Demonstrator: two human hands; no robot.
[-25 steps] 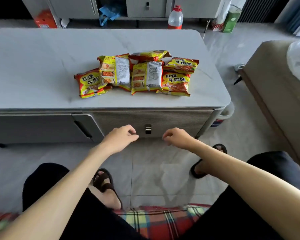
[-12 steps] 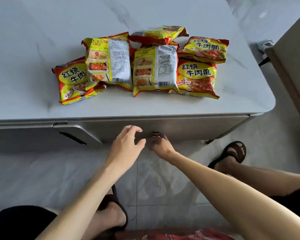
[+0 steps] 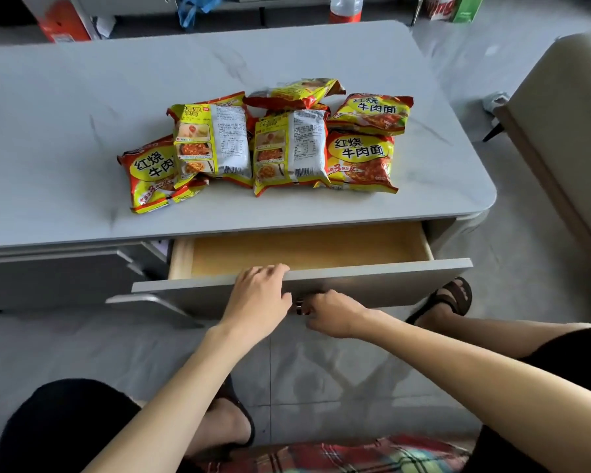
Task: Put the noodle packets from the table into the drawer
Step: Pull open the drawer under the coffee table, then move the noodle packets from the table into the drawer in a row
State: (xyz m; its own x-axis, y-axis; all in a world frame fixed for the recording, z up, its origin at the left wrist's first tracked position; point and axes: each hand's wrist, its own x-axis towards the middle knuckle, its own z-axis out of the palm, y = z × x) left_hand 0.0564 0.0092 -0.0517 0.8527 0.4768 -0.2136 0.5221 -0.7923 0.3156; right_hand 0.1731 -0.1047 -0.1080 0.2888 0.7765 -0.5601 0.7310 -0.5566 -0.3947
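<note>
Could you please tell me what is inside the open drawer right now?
The drawer shows only a bare wooden floor; no noodle packets are in it. Its back part is hidden under the table, and the drawer's front panel hides the near strip.

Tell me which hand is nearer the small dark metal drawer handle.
Right. The right hand is at the small dark metal drawer handle; the left hand rests on the drawer front's top edge.
</note>
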